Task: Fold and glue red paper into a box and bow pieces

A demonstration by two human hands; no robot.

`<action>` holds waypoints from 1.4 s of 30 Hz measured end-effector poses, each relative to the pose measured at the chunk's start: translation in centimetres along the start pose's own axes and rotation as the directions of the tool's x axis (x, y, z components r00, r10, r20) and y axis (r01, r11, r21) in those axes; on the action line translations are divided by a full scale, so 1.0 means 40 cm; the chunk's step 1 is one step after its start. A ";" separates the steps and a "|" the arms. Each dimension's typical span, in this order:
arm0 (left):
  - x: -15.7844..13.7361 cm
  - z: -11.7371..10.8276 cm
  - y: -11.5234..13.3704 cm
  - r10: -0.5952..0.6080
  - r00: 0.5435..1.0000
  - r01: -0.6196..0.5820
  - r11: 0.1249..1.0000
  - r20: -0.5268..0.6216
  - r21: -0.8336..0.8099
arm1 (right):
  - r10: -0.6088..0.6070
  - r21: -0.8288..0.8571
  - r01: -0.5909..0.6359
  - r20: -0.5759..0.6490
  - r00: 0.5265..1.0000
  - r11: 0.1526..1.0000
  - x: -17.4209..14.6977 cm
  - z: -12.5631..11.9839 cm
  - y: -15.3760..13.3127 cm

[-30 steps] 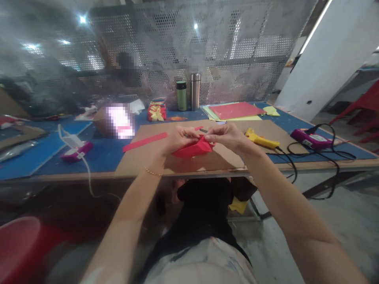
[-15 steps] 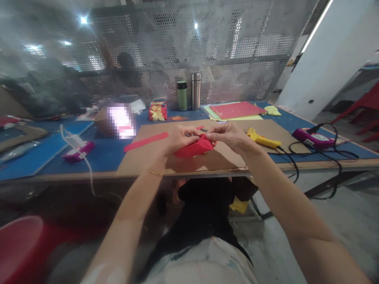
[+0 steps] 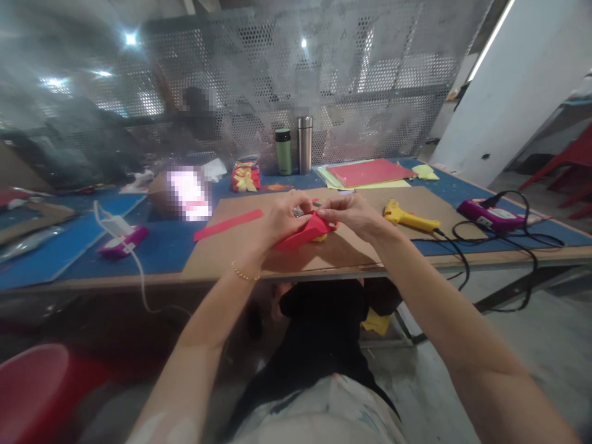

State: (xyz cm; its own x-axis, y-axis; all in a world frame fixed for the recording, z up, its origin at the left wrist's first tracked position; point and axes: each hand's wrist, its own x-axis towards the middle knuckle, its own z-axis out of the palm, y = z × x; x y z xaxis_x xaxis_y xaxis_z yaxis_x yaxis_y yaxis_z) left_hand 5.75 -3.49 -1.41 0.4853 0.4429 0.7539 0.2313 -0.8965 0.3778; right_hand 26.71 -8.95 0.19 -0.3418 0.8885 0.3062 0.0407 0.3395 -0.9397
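Between my two hands is a folded red paper piece (image 3: 303,233), held just above a brown cardboard sheet (image 3: 231,253). My left hand (image 3: 287,216) is closed on its left and upper side. The fingers of my right hand (image 3: 348,213) pinch its upper right corner. A bit of yellow shows beneath the red paper; what it belongs to is partly hidden. On the cardboard to the left lies a flat red paper strip (image 3: 229,226). A yellow glue gun (image 3: 409,217) rests to the right of my right hand.
At the back stand a green bottle (image 3: 283,154), a steel flask (image 3: 304,148) and a small red box with a yellow bow (image 3: 246,176). Coloured sheets (image 3: 370,172) lie behind the cardboard. Purple power strips (image 3: 493,216) with cords sit at both sides. A lit phone (image 3: 189,191) leans at left.
My left hand has turned slightly and covers more of the red paper's left side. More yellow shows under the paper. My right hand keeps its pinch at the corner.
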 end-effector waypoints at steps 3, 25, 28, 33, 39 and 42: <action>-0.001 -0.002 0.014 0.049 0.998 -0.048 0.999 -0.038 0.026 | 0.006 0.001 -0.006 0.002 1.000 1.000 0.001 -0.003 0.004; -0.008 -0.031 0.032 -0.026 0.997 0.032 0.996 0.074 -0.080 | 0.009 0.035 -0.009 0.005 1.000 0.999 0.015 0.001 0.024; -0.006 -0.032 0.034 -0.040 0.996 0.046 0.997 0.080 -0.065 | 0.012 0.038 -0.011 -0.025 1.000 0.999 0.014 0.006 0.028; -0.008 -0.032 0.037 -0.047 0.996 0.052 0.997 0.073 -0.059 | 0.016 0.067 -0.011 -0.072 0.997 0.998 0.013 0.016 0.033; -0.007 -0.035 0.038 -0.052 0.995 0.057 0.997 0.090 -0.051 | 0.029 0.063 -0.025 -0.067 0.997 0.998 0.013 0.018 0.039; -0.005 -0.036 0.032 -0.028 0.995 0.033 0.998 0.097 -0.049 | 0.036 0.083 -0.028 -0.089 0.995 0.996 0.014 0.017 0.046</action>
State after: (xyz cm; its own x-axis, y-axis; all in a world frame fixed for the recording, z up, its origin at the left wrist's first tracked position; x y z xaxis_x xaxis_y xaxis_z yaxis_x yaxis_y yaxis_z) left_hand 4.73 -4.70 -0.31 0.5578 0.4647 0.6877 0.2053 -0.8800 0.4283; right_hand 25.94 -8.05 -1.50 -0.2552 0.9240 0.2847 -0.0280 0.2873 -0.9574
